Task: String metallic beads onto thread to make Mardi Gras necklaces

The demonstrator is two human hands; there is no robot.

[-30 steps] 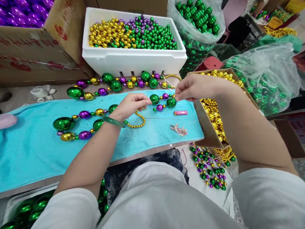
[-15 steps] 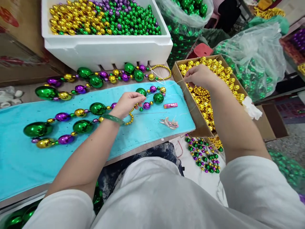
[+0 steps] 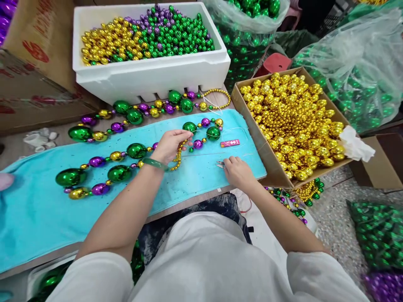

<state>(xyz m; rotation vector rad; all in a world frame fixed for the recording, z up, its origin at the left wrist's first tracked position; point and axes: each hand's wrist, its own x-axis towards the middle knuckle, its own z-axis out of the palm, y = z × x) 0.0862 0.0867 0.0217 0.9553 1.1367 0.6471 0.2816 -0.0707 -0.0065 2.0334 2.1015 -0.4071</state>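
My left hand (image 3: 173, 144), with a green bangle at its wrist, pinches a strand of small gold beads (image 3: 179, 158) and a thin pale thread by the thumb and fingertips. The strand belongs to a large bead necklace (image 3: 135, 151) of green, purple and gold beads, laid on a turquoise cloth (image 3: 195, 184). My right hand (image 3: 237, 171) is closed over a small pair of scissors (image 3: 221, 164); only their metal tips show, pointing left. Just above lies a small pink-red packet (image 3: 230, 143). Thread runs loosely across the cloth near it.
A second necklace (image 3: 134, 116) lies behind the cloth, before a white foam box (image 3: 154, 77) of small beads. At right stands a cardboard box (image 3: 277, 170) of gold beads. Bags of green beads (image 3: 362, 92) stand beyond. A pinkish rounded thing (image 3: 6, 181) is at the left edge.
My right hand has come down from the gold bead box, where it drew the thread out, onto the scissors on the cloth. My left hand keeps its pinch. The view has shifted.
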